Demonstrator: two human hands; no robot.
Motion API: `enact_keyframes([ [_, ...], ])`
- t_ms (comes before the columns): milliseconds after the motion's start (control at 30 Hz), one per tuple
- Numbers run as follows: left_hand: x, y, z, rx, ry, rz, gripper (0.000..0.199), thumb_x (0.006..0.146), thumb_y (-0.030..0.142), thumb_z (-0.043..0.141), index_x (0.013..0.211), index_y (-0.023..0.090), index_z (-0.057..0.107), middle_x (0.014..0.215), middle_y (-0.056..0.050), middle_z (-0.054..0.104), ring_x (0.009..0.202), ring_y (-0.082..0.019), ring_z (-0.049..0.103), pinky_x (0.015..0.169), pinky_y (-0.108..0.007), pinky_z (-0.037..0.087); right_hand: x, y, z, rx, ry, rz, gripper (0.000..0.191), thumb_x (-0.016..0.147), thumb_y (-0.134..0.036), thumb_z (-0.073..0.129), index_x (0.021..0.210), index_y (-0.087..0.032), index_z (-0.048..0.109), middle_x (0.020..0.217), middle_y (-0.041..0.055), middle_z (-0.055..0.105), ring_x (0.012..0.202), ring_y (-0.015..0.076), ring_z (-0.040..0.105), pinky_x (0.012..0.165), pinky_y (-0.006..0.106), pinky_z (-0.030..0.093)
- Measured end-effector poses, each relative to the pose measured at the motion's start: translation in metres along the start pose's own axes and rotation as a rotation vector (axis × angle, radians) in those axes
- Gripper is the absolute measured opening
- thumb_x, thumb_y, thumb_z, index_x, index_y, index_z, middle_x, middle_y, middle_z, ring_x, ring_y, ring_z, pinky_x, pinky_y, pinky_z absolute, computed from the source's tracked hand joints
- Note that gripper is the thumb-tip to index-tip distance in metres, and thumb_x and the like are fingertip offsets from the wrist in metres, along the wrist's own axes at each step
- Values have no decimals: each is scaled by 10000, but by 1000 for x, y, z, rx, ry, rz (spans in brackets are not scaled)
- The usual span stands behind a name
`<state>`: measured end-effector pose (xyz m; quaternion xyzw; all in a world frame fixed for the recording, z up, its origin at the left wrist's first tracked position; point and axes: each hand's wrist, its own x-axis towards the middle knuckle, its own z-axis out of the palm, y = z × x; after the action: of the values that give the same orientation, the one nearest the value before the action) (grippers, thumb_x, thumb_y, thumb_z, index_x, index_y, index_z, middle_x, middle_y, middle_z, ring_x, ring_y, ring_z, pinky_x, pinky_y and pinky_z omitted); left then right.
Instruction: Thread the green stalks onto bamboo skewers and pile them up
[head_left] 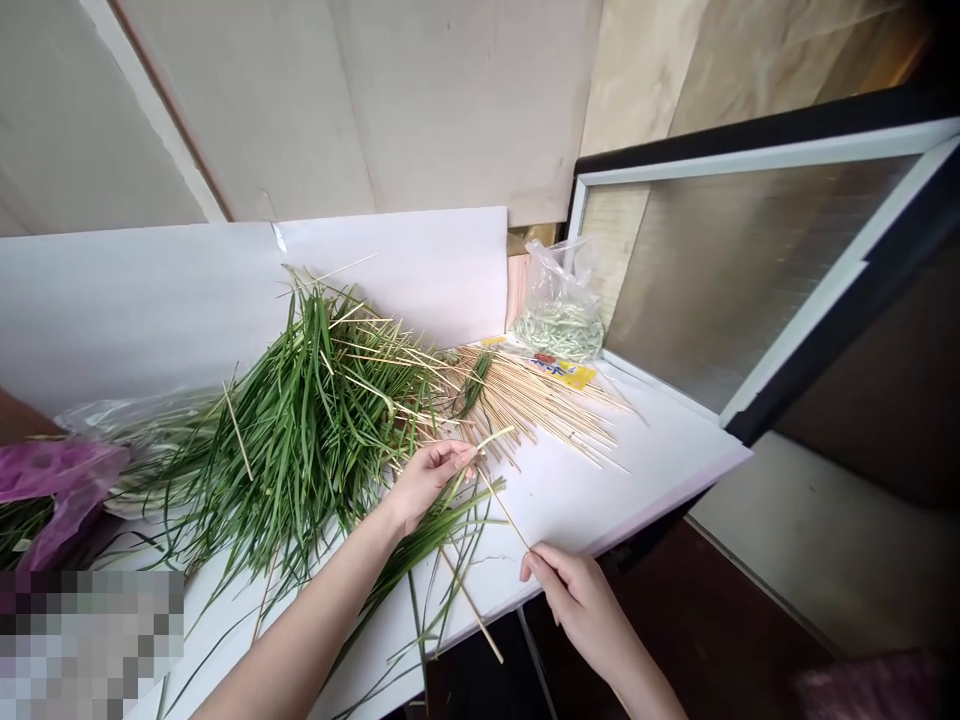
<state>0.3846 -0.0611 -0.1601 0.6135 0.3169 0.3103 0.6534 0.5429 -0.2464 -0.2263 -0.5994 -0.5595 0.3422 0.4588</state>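
Near the middle of the white table, my left hand (433, 480) pinches the pale end of a green stalk (496, 436). A thin wooden stick (508, 513) runs from beside those fingertips down to my right hand (571, 597), whose fingers are closed on its lower end. Behind my left hand lies a large heap of long green leaves (300, 430) with several sticks on top. Many bare wooden sticks (551, 400) are spread to the right of the heap. More green stalks (420, 550) lie under and beside my left forearm.
A clear plastic bag (561, 310) with pale green contents stands at the back right, beside a framed glass pane (750, 270). At the left are a purple bag (67, 480) and another clear bag (161, 430). The white table (660, 450) has its edge near my right hand.
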Motion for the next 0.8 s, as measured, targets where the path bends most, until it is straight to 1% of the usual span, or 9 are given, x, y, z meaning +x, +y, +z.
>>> enact_keyframes([
  [167, 0, -2, 5, -73, -30, -105, 353, 711, 450, 832, 889, 151, 773, 699, -1, 631, 632, -95, 508, 627, -212, 390, 1, 3, -1, 43, 31, -11, 358, 1046, -387, 403, 801, -207, 591, 564, -67, 277, 501, 145, 311, 503, 255, 253],
  [333, 0, -3, 9, -132, -33, -176, 368, 651, 428, 877, 854, 137, 779, 673, 0, 608, 605, -82, 483, 580, -198, 364, 1, 3, -1, 61, 50, -4, 369, 1046, -405, 404, 802, -205, 597, 565, -61, 270, 500, 151, 304, 500, 265, 246],
  [600, 1, -1, 9, -153, -23, -191, 393, 634, 420, 890, 882, 129, 796, 648, 4, 591, 581, -66, 468, 568, -187, 378, 1, 3, -2, 86, 45, 7, 371, 1049, -407, 404, 794, -209, 586, 571, -65, 250, 508, 147, 291, 492, 257, 233],
  [800, 1, -1, 11, -153, -23, -197, 368, 616, 398, 905, 837, 126, 793, 655, -1, 611, 595, -64, 492, 582, -179, 391, 0, 5, -3, 100, 47, 18, 373, 1052, -408, 400, 803, -206, 590, 559, -66, 275, 501, 146, 317, 494, 255, 252],
])
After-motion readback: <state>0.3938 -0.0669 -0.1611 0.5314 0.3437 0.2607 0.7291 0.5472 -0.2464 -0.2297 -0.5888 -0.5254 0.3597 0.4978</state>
